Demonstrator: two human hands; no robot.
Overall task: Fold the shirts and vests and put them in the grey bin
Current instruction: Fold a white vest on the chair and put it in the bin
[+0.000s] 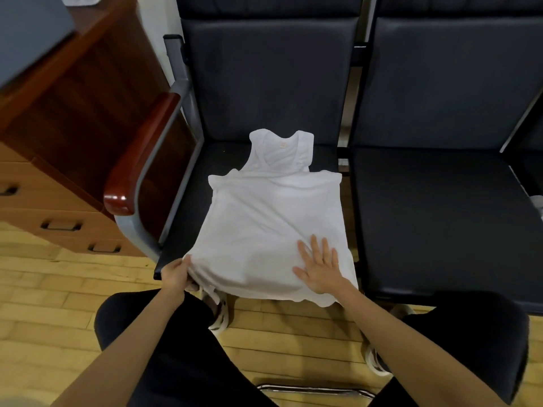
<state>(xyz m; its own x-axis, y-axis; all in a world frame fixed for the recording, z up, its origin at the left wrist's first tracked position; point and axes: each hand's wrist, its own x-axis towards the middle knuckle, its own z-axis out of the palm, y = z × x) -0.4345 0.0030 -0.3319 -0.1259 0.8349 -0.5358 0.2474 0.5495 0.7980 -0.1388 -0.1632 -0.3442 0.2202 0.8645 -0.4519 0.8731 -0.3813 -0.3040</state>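
A white vest [273, 227] lies spread flat on the dark seat [188, 207] of the left-hand chair, neck and straps toward the backrest, hem hanging a little over the front edge toward the person; it shows a few slack creases but no fold in it as yet. The left hand [175, 274] grips the near left corner of the hem, fingers curled round a bunched bit of cloth; the right hand [318, 267] rests flat on the lower right part of the vest, fingers straight and spread apart, pressing the cloth to the seat.

My reading is that the task is at an early stage for this garment: it has been laid out and is being smoothed or squared up (the pull at one corner against the flat palm suggests that), and the folding itself is not yet begun. No folded pile is in view, and no bin that I can say is the grey one, so how many garments are already done cannot be told from here; what is left, at the least, is to fold this vest and carry it to the bin.
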